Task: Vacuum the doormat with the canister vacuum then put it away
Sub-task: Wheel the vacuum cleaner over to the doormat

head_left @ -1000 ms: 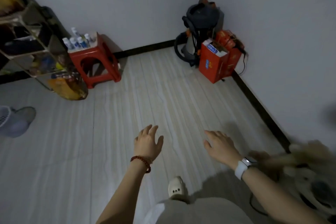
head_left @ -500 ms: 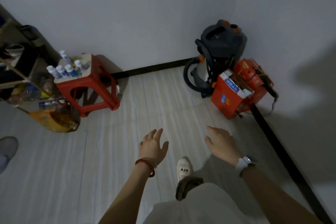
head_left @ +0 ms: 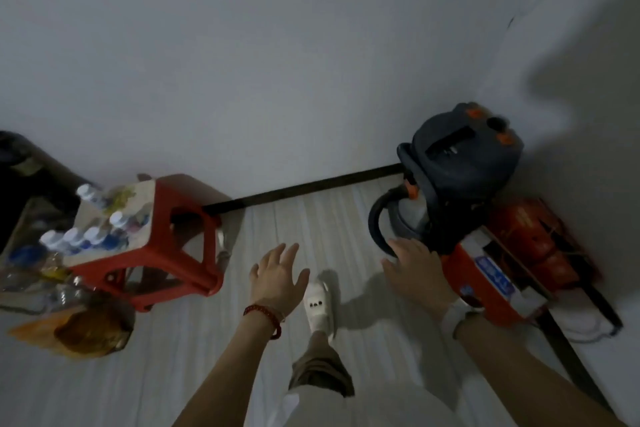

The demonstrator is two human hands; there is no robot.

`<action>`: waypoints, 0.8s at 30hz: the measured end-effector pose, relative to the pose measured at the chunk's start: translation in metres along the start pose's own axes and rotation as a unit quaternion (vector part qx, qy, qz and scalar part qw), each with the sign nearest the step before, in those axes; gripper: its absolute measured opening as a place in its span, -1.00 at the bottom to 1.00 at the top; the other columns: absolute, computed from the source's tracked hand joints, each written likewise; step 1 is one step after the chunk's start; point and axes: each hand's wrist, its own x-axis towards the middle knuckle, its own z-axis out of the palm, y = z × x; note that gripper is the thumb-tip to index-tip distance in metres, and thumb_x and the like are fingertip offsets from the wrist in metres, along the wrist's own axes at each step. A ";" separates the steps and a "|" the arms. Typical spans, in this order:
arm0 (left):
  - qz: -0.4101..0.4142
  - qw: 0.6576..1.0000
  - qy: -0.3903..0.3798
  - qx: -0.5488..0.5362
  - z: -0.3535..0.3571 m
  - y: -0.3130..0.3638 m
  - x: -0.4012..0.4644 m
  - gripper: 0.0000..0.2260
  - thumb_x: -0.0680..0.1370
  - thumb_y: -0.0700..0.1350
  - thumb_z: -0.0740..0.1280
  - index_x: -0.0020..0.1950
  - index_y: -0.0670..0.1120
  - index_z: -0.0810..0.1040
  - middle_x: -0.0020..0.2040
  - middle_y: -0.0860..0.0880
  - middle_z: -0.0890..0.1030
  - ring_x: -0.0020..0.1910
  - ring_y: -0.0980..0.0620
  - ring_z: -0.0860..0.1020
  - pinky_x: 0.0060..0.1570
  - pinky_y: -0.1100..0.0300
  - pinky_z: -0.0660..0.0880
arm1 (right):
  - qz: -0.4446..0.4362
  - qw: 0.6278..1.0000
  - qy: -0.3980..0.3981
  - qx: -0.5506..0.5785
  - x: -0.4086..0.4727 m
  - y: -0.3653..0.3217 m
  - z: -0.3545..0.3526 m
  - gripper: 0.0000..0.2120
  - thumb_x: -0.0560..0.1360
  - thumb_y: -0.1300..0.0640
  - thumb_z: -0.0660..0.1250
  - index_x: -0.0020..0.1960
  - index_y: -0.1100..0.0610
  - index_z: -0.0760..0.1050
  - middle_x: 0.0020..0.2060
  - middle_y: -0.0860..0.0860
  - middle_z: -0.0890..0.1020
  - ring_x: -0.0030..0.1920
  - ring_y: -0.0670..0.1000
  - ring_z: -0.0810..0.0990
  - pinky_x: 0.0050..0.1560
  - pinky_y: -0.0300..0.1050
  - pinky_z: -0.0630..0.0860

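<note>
The dark grey canister vacuum (head_left: 460, 170) with orange buttons stands in the room's far right corner, its black hose (head_left: 375, 222) looped at its left side. My right hand (head_left: 414, 270), white watch on the wrist, is stretched out open just in front of the hose and holds nothing. My left hand (head_left: 278, 276), with a red bead bracelet, is spread open over the floor, well left of the vacuum. No doormat is in view.
Orange-red boxes (head_left: 491, 284) sit against the right wall beside the vacuum. A red plastic stool (head_left: 162, 253) with small bottles on top stands at the left, next to a shelf and a bag (head_left: 86, 329). My slippered foot (head_left: 318, 305) is on the pale floor.
I have walked closer to the corner; the vacuum and stool now loom larger. Both hands stayed open, and the right one has come up near the hose.
</note>
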 end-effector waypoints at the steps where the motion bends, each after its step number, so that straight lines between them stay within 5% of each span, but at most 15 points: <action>1: 0.010 1.000 -0.002 0.000 -0.010 0.002 0.034 -0.48 0.59 0.14 0.11 0.51 0.06 0.08 0.52 -0.02 0.11 0.50 -0.03 0.09 0.47 -0.05 0.07 | 0.010 1.000 -0.002 0.002 0.032 -0.002 -0.007 -0.46 0.55 -0.12 -0.05 0.47 0.06 0.12 0.46 0.03 0.21 0.47 0.07 0.10 0.44 0.13 0.06; 7: 0.111 0.993 -0.009 0.032 -0.085 0.051 0.226 -0.49 0.59 0.13 0.12 0.50 0.03 0.12 0.51 -0.02 0.18 0.48 -0.01 0.15 0.46 0.02 0.09 | 0.086 0.994 0.041 0.050 0.185 -0.001 -0.076 -0.52 0.59 -0.05 0.05 0.48 0.03 0.11 0.46 0.01 0.21 0.47 0.05 0.12 0.44 0.10 0.09; 17: 0.346 0.929 -0.097 0.089 -0.114 0.250 0.454 -0.57 0.59 0.02 0.17 0.45 0.00 0.23 0.43 -0.02 0.30 0.41 -0.02 0.24 0.37 0.10 0.14 | 0.262 0.936 0.162 0.172 0.325 0.104 -0.151 -0.53 0.58 0.02 0.14 0.45 0.11 0.19 0.40 0.09 0.33 0.41 0.11 0.25 0.38 0.12 0.22; 24: 0.399 0.889 -0.191 0.120 -0.057 0.336 0.547 -0.50 0.60 0.03 0.14 0.51 -0.04 0.12 0.49 -0.09 0.19 0.44 -0.06 0.20 0.42 0.01 0.14 | 0.415 0.812 0.178 0.369 0.395 0.174 -0.132 -0.49 0.57 0.03 0.15 0.46 0.14 0.12 0.37 0.15 0.31 0.31 0.16 0.37 0.30 0.13 0.35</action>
